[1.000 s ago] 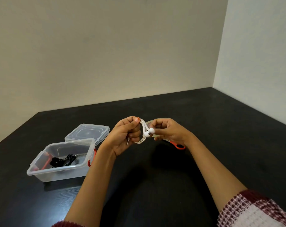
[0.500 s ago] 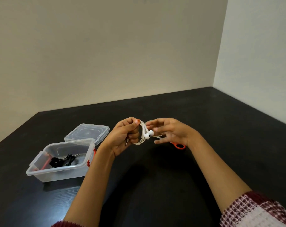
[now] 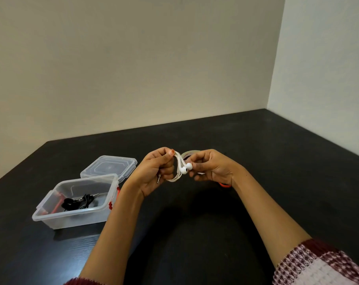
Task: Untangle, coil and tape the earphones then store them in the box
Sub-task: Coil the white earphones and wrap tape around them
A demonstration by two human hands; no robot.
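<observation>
White earphones [image 3: 177, 168] are wound into a small coil, held above the black table. My left hand [image 3: 154, 173] grips the coil's left side, and the metal jack pokes out below the fist. Two earbuds hang at the coil's right side. My right hand [image 3: 212, 169] has its fingers curled, and its fingertips pinch at the earbuds. A tape roll [image 3: 188, 154] shows partly behind the two hands. The clear plastic box [image 3: 82, 219] stands open at the left, with black earphones [image 3: 78, 202] inside.
The box's clear lid [image 3: 108, 166] lies flat just behind the box. An orange scissors handle [image 3: 225, 185] peeks out under my right wrist. Red clips sit on the box's right side. Walls border the table at the back and right.
My right hand's fingers, spread half a second ago, have curled in and closed at the earbuds. The left hand keeps its grip on the coil. The tape roll now shows behind.
</observation>
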